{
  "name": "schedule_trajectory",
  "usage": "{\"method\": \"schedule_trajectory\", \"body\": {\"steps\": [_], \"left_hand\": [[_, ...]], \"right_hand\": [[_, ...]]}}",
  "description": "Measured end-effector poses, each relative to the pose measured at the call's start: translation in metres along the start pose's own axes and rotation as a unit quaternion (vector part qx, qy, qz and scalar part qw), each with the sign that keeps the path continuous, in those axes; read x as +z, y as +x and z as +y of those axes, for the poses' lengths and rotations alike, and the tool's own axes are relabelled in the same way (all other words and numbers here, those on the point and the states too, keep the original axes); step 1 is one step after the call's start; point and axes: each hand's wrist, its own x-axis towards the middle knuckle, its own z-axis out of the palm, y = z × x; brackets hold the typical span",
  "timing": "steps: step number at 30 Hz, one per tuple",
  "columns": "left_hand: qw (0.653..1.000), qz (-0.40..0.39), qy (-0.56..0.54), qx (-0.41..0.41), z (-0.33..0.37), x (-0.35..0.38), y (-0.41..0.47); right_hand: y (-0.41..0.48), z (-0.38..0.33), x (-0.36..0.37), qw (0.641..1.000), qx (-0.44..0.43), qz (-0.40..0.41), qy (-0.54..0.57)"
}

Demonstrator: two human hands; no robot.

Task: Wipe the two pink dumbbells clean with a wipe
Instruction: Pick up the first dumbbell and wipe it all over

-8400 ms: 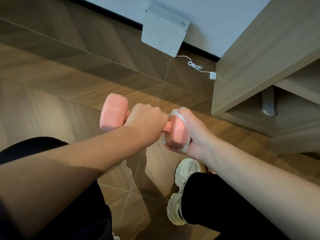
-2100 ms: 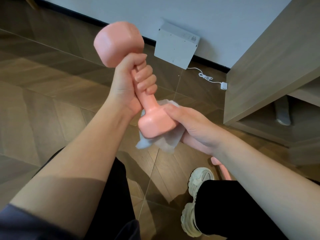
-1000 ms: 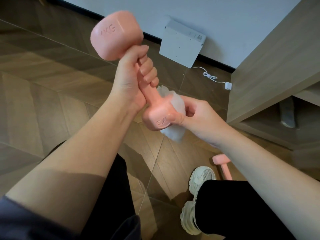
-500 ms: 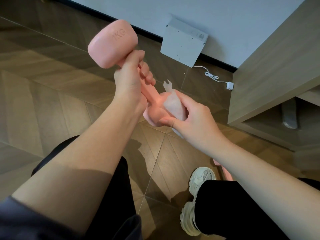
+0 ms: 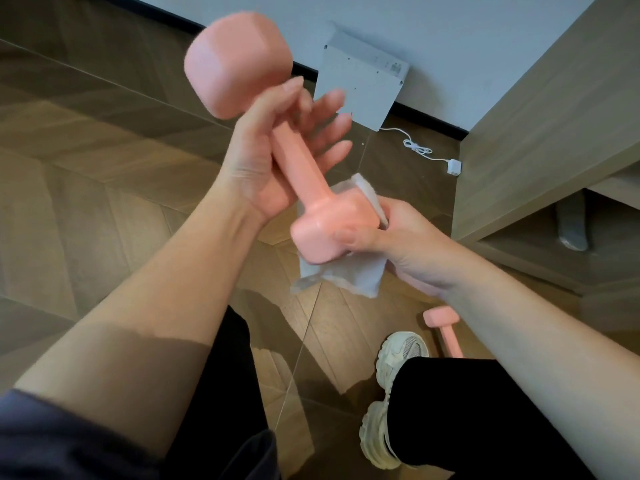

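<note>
Wooden floor (image 5: 86,185) below. Fingers (image 5: 332,133) of the left hand (image 5: 256,168) splay loose, the dumbbell (image 5: 298,164) handle lying across the palm; the right hand (image 5: 408,244) clasps the wipe (image 5: 346,275) round its lower head. Better to tighten the left grip before rubbing. At five o'clock lies the second dumbbell (image 5: 446,330).

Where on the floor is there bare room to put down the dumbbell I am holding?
Bare floor lies wide to your left, between the wall and your left leg. A smaller patch lies in front of the white box, left of the cable. It is crowded at lower right: the shoe and the second dumbbell lie side by side, near the cabinet.
</note>
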Motion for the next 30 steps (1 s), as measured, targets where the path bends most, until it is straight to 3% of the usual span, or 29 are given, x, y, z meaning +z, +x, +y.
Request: {"method": "schedule_trajectory", "body": {"steps": [3,7,13,17,20,26,30], "left_hand": [[1.000,0.029,0.006,0.000,-0.001,0.004,0.000],[0.997,0.051,0.059,0.014,-0.001,0.009,0.001],[0.991,0.081,0.110,-0.014,-0.009,0.004,-0.005],[0.988,0.075,0.132,-0.037,-0.018,0.003,-0.008],[0.985,0.088,0.143,-0.048,-0.022,0.003,-0.008],[0.981,0.142,0.125,-0.039,-0.017,-0.002,-0.003],[0.978,0.157,0.136,-0.035,-0.017,-0.001,-0.003]], "right_hand": [[0.002,0.006,0.004,0.996,0.007,0.047,-0.079],[0.001,0.005,0.001,0.973,-0.058,0.101,-0.201],[0.000,0.004,0.000,0.935,-0.070,0.044,-0.344],[0.006,0.005,0.008,0.876,-0.062,-0.015,-0.478],[0.008,0.009,0.011,0.804,-0.104,0.030,-0.584],[0.000,0.015,0.012,0.766,-0.234,0.135,-0.584],[-0.001,0.016,0.014,0.771,-0.221,0.140,-0.581]]}}
